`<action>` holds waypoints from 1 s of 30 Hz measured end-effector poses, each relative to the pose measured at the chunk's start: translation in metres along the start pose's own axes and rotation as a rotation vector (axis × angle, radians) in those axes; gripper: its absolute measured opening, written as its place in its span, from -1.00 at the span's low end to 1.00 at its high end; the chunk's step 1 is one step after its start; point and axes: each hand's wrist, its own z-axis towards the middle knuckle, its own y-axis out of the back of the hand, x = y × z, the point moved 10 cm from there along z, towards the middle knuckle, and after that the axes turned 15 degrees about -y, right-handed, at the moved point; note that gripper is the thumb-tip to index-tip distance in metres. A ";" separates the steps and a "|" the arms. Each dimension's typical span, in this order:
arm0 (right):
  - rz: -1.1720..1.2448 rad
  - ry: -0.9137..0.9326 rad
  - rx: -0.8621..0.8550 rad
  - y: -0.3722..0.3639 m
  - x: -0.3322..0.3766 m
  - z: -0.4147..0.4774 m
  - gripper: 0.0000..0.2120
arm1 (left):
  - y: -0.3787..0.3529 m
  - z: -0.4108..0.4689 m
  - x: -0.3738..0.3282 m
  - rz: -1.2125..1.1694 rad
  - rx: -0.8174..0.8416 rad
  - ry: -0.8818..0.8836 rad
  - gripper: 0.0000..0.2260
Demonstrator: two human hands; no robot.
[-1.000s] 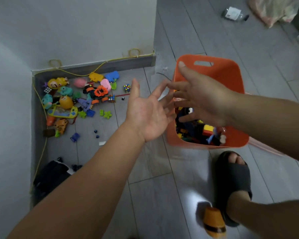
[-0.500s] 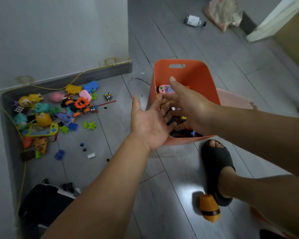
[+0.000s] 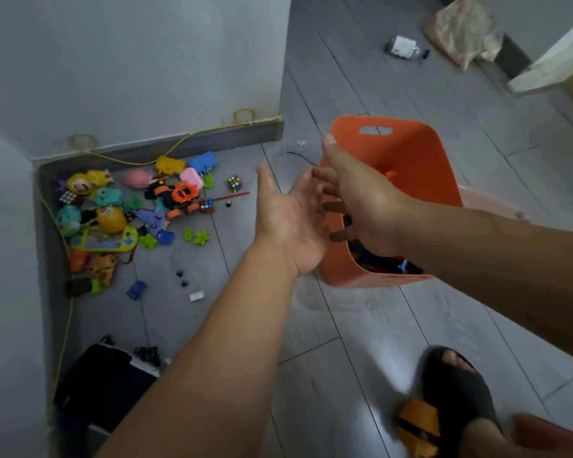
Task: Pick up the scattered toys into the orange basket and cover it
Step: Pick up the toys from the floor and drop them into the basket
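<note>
- scattered toys (image 3: pixel 129 209) lie in a heap on the grey floor (image 3: pixel 361 342) in the wall corner, left of both hands; among them an orange-black toy car (image 3: pixel 179 196), a yellow handheld game (image 3: pixel 105 241), two puzzle cubes (image 3: pixel 235 184), small green and blue pieces
- a white block (image 3: pixel 196 296) and a blue toy (image 3: pixel 136 289) lie apart from the heap, nearer the camera
- a yellow cable (image 3: pixel 63 312) runs along the skirting round the corner; a black bag (image 3: pixel 103 388) sits at the lower left
- orange basket (image 3: pixel 411 166) sits on the floor right of the wall corner, well apart from the heap, handle slot on its far wall; dark mixed blocks (image 3: pixel 384 259) inside; no cover on it
- a pink piece (image 3: pixel 487 200) peeks out behind the basket's right side
- a foot in a black slipper (image 3: pixel 457 388) at the lower right; an orange toy (image 3: pixel 417 421) just beside it, blurred
- far back, a plastic bottle (image 3: pixel 406 47) and a crumpled bag (image 3: pixel 460 31) on the floor
- left hand (image 3: pixel 288 219) reaches forward, palm up, fingers straight and spread, holding nothing; it sits at the basket's near left edge
- right hand (image 3: pixel 361 200) hangs palm down over the basket's mouth, thumb toward the far rim, fingers spread wide, nothing in it
- its fingertips overlap those of the left hand; blurred, cannot tell if they touch
- the right forearm hides much of the basket's inside
</note>
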 end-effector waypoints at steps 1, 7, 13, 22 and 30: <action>0.016 0.004 0.016 -0.007 0.000 0.006 -0.39 | 0.009 0.001 -0.003 0.002 -0.010 -0.002 -0.16; 0.060 -0.005 0.100 -0.036 -0.014 0.038 -0.33 | 0.042 0.001 -0.009 0.068 -0.067 -0.022 -0.14; 0.029 -0.095 0.178 -0.057 -0.054 0.066 -0.23 | 0.090 -0.012 0.013 0.107 -0.136 0.013 -0.15; -0.127 -0.124 0.261 -0.120 -0.069 0.081 -0.29 | 0.152 -0.032 -0.009 0.100 -0.292 -0.012 -0.13; -0.372 -0.141 0.411 -0.193 -0.064 0.078 -0.23 | 0.205 -0.065 -0.046 0.010 -0.422 -0.189 -0.13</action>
